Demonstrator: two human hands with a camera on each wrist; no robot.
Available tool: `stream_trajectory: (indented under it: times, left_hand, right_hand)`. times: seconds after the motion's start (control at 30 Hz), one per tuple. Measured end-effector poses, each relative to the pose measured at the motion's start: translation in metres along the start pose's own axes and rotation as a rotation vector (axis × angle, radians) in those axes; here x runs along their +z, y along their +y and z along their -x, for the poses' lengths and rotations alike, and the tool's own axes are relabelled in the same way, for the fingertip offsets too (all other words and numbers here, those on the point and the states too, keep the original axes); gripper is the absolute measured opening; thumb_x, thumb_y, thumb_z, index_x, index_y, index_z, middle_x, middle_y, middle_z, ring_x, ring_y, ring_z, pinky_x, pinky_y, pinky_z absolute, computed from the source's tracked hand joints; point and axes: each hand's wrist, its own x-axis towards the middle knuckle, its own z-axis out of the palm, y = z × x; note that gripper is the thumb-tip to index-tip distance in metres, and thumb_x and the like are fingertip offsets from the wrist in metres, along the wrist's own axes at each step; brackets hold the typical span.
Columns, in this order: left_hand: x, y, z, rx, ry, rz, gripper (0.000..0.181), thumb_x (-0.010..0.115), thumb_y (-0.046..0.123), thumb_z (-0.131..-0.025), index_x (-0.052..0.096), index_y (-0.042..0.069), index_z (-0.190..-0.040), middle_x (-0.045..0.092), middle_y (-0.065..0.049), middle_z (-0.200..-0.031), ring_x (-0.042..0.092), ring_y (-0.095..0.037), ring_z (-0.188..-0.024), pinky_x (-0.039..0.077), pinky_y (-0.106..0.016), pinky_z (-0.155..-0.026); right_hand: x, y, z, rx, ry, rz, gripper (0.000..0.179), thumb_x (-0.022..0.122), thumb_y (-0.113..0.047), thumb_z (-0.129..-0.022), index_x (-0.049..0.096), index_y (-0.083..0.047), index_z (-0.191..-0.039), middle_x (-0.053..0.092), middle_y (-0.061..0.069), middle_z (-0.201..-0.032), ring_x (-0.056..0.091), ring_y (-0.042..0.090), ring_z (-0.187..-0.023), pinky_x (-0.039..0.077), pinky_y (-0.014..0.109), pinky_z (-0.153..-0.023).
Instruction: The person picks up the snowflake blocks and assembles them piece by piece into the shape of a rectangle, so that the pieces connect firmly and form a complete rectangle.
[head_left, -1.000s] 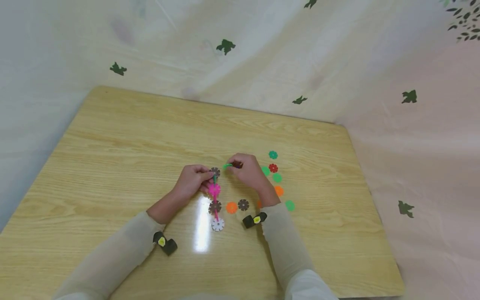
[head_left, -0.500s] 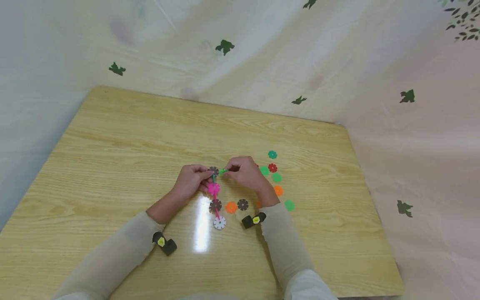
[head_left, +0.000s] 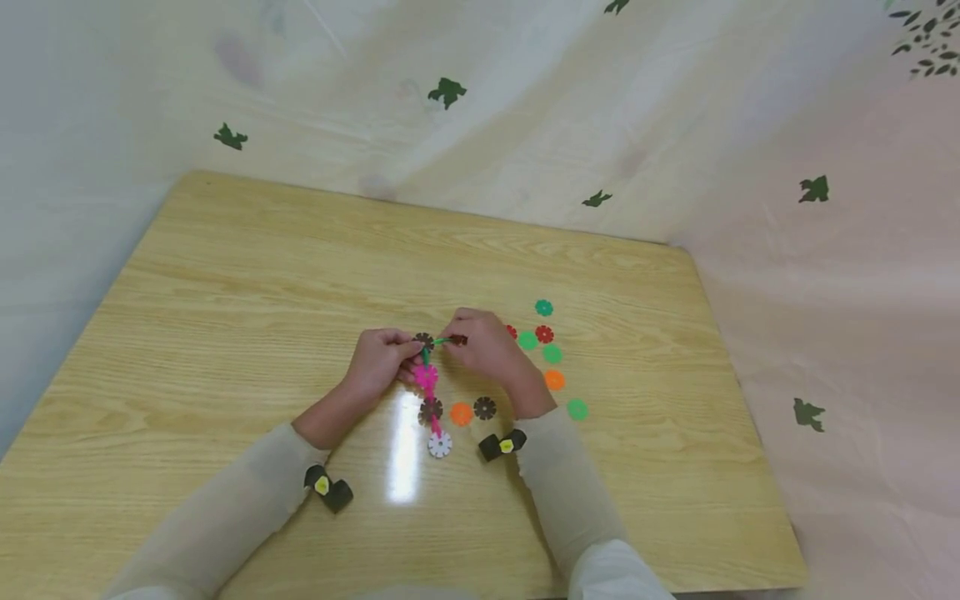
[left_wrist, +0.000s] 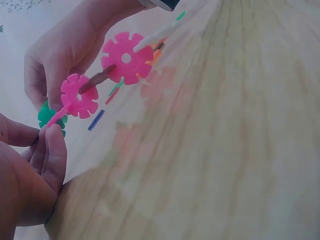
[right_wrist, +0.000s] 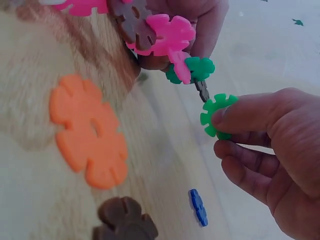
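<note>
My left hand (head_left: 384, 360) pinches the far end of a chain of slotted plastic snowflake discs. That end is a brown disc (head_left: 423, 342), followed by a dark green disc (right_wrist: 200, 68). Toward me come a pink disc (head_left: 426, 377), another brown disc (head_left: 431, 410) and a white disc (head_left: 440, 444), with pink ones edge-on between. My right hand (head_left: 480, 346) pinches a light green disc (right_wrist: 215, 112) between thumb and fingers. In the right wrist view its rim meets the end brown disc, seen edge-on. The left fingers partly cover the dark green disc in the left wrist view.
Lying on the wooden table (head_left: 300, 275) are an orange disc (head_left: 461, 414) and a loose brown disc (head_left: 485, 407) near the chain. Right of my right hand are scattered green, red and orange discs, among them a teal disc (head_left: 543, 308). A blue disc (right_wrist: 198, 207) lies nearby.
My right hand has brought the light green disc left, from a gap away up to the end brown disc, and turned it nearly edge-on. My left hand has kept its hold, almost still.
</note>
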Motion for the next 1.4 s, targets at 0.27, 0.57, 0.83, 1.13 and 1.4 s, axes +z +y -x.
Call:
stream_trajectory:
  times: [0.27,0.57,0.83,1.13,1.4]
  left_hand:
    - [0.002,-0.001,0.001,0.000,0.030,-0.006,0.015,0.066,0.000,-0.094,0.065,-0.014,-0.094,0.067,-0.007,-0.067,0.061,-0.011,-0.050,0.057,-0.024,-0.047]
    - [0.003,-0.003,-0.001,0.008,0.054,0.022,0.012,0.066,-0.003,-0.092,0.065,-0.015,-0.091,0.066,-0.007,-0.063,0.061,-0.011,-0.049,0.057,-0.025,-0.046]
    - [0.005,-0.001,-0.001,-0.008,0.056,0.039,0.011,0.064,-0.007,-0.092,0.064,-0.018,-0.091,0.065,-0.007,-0.061,0.061,-0.011,-0.049,0.058,-0.026,-0.046]
    - [0.004,0.001,0.000,-0.050,0.059,0.099,0.014,0.064,-0.004,-0.094,0.063,-0.018,-0.097,0.065,-0.007,-0.063,0.062,-0.012,-0.051,0.059,-0.029,-0.049]
    - [0.002,0.000,0.001,-0.066,0.046,0.105,0.013,0.064,-0.005,-0.093,0.063,-0.017,-0.097,0.065,-0.008,-0.063,0.061,-0.012,-0.051,0.059,-0.027,-0.048]
  right_hand:
    - [0.001,0.003,0.002,-0.031,0.032,-0.017,0.007,0.077,0.001,-0.087,0.079,-0.003,-0.092,0.069,0.005,-0.086,0.064,0.015,-0.076,0.054,0.016,-0.067]
    - [0.009,0.003,0.000,-0.106,0.100,0.027,0.007,0.079,0.000,-0.085,0.080,-0.002,-0.091,0.071,0.006,-0.084,0.065,0.015,-0.074,0.053,0.015,-0.065]
    - [0.005,0.001,-0.001,0.002,0.041,-0.094,0.010,0.076,-0.004,-0.089,0.079,-0.002,-0.099,0.073,0.006,-0.092,0.066,0.015,-0.081,0.056,0.019,-0.072]
    - [-0.022,0.023,0.015,0.450,-0.090,-0.089,0.032,0.071,-0.003,-0.090,0.070,-0.003,-0.122,0.067,0.011,-0.107,0.063,0.025,-0.097,0.057,0.036,-0.080]
    - [-0.007,0.027,0.010,0.463,-0.132,0.100,0.026,0.077,-0.016,-0.088,0.070,-0.004,-0.111,0.061,0.008,-0.099,0.058,0.023,-0.090,0.055,0.036,-0.080]
